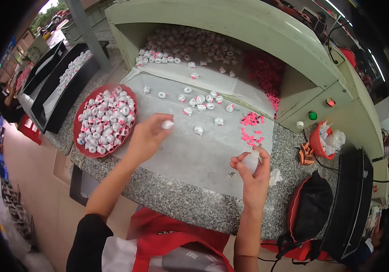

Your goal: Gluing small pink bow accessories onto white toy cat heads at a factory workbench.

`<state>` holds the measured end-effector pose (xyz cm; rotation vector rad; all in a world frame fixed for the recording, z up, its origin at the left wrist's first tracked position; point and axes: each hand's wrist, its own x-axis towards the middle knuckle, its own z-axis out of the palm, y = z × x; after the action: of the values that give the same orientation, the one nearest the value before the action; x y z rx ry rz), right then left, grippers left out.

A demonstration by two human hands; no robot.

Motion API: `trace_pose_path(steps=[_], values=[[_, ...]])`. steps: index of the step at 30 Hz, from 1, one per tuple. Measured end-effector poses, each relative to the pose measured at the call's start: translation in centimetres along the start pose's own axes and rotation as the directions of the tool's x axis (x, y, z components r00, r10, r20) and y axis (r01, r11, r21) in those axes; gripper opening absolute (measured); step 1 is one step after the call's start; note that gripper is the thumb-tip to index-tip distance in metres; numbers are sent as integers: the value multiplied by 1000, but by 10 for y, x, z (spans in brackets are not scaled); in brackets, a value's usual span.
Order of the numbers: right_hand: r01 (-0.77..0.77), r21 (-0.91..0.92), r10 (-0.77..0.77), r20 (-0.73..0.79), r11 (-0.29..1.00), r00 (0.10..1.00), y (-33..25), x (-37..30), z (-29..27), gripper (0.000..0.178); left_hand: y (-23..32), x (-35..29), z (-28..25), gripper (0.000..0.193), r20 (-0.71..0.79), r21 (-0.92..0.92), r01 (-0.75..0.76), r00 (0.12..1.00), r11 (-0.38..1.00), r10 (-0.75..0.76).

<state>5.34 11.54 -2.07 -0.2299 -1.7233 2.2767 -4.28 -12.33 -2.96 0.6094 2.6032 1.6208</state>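
one small white piece (168, 124) sits, in the head view, pinched narrowly between thumb and fingertips of the left hand (147, 136), a light hold that seems to leave most of it uncovered. the right hand (254, 171) has its fingers wrapped around a white squeeze bottle (250, 162), its narrow end pointing away from the body, probably so the palm can press it. both hands are above the pale sheet (181, 156), which likely shields the speckled worktop (190, 199). loose white pieces (201, 103) lie ahead, between the hands and the cabinet (194, 12), perhaps spread for easy picking. pink bits (251, 119) lie just beyond the right hand, apparently within its reach. a red basket (75, 129) heaped with similar white pieces stands beside the left hand, presumably for short reaches.
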Motion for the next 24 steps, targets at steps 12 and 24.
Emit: trace_pose_path(steps=[12, 24], values=[[286, -366, -368, -177, 886, 913, -24, -28, 18, 34, 43, -12, 70, 38, 448, -819, 494, 868, 292, -213], [446, -608, -507, 81, 657, 858, -21, -40, 11, 22, 49, -18, 76, 35, 89, -727, 86, 996, 681, -31]])
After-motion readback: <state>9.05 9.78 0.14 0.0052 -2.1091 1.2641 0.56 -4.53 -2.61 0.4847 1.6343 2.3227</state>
